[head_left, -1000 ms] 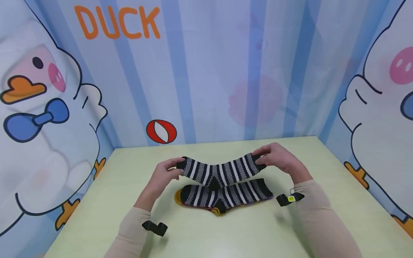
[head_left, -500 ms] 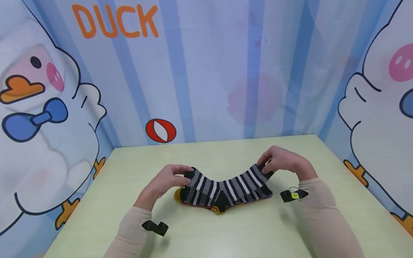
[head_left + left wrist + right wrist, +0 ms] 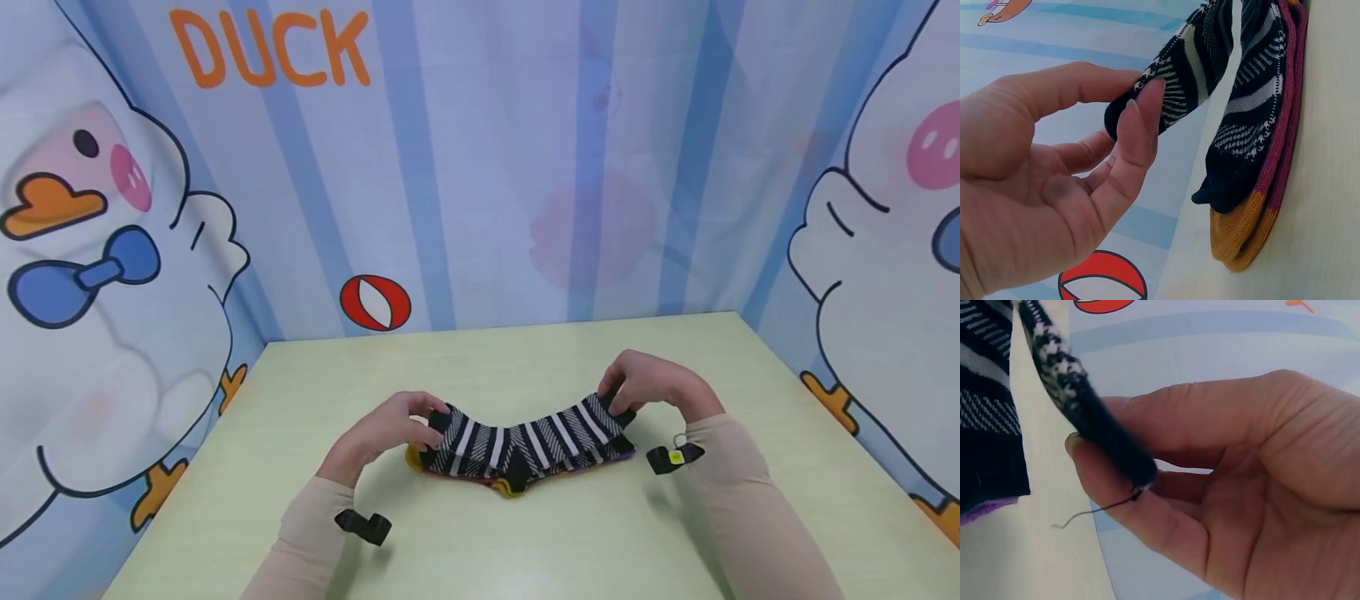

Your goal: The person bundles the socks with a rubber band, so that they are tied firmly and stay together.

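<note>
A black-and-white striped sock (image 3: 551, 433) is held by both ends over a small stack of socks (image 3: 495, 479) on the table. My left hand (image 3: 393, 425) pinches its black toe between thumb and fingers. At the other end my right hand (image 3: 648, 387) pinches the black cuff, from which a loose thread hangs in the right wrist view. The held sock sags in the middle, where its heel meets the stack. In the left wrist view, the stack shows another striped sock (image 3: 1247, 112) on top of maroon socks with mustard toes (image 3: 1238, 231). Purple fabric (image 3: 988, 509) peeks out under the stack's cuff end.
A pale yellow table (image 3: 540, 550) carries the socks. Behind it hangs a blue striped curtain (image 3: 487, 167) printed with ducks and a red ball, and similar printed cloth stands at both sides.
Both hands have come down and nearer, lowering the striped sock from above and behind the stack until its middle lies over it. The stack itself has stayed put.
</note>
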### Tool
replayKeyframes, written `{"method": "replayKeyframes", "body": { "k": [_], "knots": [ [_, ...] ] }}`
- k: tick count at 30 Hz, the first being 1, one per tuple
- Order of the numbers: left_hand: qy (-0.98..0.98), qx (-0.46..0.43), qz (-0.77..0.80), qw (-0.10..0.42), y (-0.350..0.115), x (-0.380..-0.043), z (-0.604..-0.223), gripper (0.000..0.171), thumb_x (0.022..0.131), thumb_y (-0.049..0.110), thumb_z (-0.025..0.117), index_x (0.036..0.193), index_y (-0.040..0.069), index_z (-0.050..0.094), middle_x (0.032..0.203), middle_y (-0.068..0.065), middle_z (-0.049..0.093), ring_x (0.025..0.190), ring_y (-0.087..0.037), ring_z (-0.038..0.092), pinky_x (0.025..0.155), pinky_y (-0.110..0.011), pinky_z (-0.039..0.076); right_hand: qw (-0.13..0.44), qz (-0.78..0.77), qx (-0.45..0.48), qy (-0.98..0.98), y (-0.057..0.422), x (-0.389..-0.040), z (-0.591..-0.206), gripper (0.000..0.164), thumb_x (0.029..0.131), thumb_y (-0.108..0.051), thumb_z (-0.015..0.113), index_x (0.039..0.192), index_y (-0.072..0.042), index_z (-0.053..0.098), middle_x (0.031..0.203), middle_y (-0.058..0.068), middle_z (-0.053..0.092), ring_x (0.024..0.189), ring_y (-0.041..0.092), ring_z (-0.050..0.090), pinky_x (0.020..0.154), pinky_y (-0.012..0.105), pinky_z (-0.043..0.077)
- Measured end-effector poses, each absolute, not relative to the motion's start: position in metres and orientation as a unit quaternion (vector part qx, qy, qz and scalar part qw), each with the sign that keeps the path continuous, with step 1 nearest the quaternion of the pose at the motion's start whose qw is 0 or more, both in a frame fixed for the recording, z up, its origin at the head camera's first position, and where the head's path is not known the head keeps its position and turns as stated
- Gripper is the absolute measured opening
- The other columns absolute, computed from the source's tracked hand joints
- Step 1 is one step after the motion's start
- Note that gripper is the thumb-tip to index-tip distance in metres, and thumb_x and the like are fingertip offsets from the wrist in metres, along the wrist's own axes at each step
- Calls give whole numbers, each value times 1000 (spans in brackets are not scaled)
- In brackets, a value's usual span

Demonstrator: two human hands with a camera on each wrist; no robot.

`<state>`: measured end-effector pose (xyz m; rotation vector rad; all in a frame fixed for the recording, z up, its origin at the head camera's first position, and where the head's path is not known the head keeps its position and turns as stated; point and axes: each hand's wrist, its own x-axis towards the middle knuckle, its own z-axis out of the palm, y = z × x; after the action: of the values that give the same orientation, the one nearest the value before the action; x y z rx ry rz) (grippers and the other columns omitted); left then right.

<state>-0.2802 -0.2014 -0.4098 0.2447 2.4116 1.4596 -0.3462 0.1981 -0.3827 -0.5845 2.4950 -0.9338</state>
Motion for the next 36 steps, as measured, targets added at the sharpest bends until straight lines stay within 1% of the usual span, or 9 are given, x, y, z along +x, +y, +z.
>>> {"method": "replayKeyframes", "body": {
  "k": [7, 12, 16, 19, 23, 26, 29, 36],
  "knots": [
    [858, 87, 477, 169, -202, -278, -413, 37, 84, 4, 76, 118, 4, 63, 117, -15, 58, 98, -29, 58, 78, -37, 55, 214, -327, -215, 895, 192, -345, -388, 27, 80, 7, 73, 106, 3, 70, 99, 12, 67, 82, 20, 66, 72, 36, 56],
    [867, 72, 463, 169, -202, -280, -418, 39, 82, 1, 78, 117, 7, 60, 116, -14, 58, 101, -29, 57, 77, -37, 55, 219, -321, -210, 897, 187, -345, -392, 23, 79, 8, 74, 101, 1, 69, 94, 10, 66, 76, 19, 63, 69, 35, 55],
    [870, 65, 460, 164, -200, -280, -420, 42, 81, -2, 79, 116, 8, 58, 115, -15, 57, 101, -30, 57, 74, -37, 55, 223, -316, -195, 901, 185, -345, -394, 22, 78, 8, 74, 98, 1, 67, 93, 10, 64, 76, 20, 64, 70, 36, 56],
    [873, 65, 455, 163, -198, -280, -422, 43, 80, -3, 79, 115, 8, 57, 115, -15, 56, 98, -28, 57, 72, -37, 55, 230, -315, -182, 903, 184, -345, -397, 21, 77, 9, 74, 95, 2, 66, 91, 11, 62, 76, 21, 65, 69, 37, 57],
    [872, 75, 454, 166, -197, -279, -423, 44, 80, -4, 79, 115, 6, 55, 112, -16, 55, 84, -25, 60, 69, -37, 55, 235, -303, -177, 906, 184, -347, -402, 21, 77, 9, 75, 93, 1, 64, 88, 10, 61, 71, 21, 65, 67, 36, 57],
    [873, 78, 451, 167, -196, -279, -424, 45, 79, -5, 79, 115, 6, 54, 111, -16, 54, 78, -24, 60, 67, -37, 55, 237, -295, -176, 909, 184, -347, -404, 21, 77, 9, 75, 91, 0, 63, 86, 10, 61, 67, 20, 65, 67, 36, 57],
    [876, 79, 444, 169, -195, -279, -427, 45, 79, -6, 79, 115, 6, 53, 109, -15, 54, 80, -23, 60, 67, -37, 55, 241, -288, -177, 910, 185, -348, -405, 21, 76, 9, 76, 90, 0, 63, 85, 10, 62, 66, 20, 66, 68, 36, 57],
    [886, 69, 427, 170, -193, -279, -428, 46, 78, -7, 79, 116, 5, 54, 107, -14, 54, 84, -24, 60, 66, -36, 55, 250, -284, -174, 909, 186, -348, -406, 21, 77, 7, 78, 89, 0, 63, 85, 9, 64, 68, 21, 69, 69, 36, 58]
  ]
}}
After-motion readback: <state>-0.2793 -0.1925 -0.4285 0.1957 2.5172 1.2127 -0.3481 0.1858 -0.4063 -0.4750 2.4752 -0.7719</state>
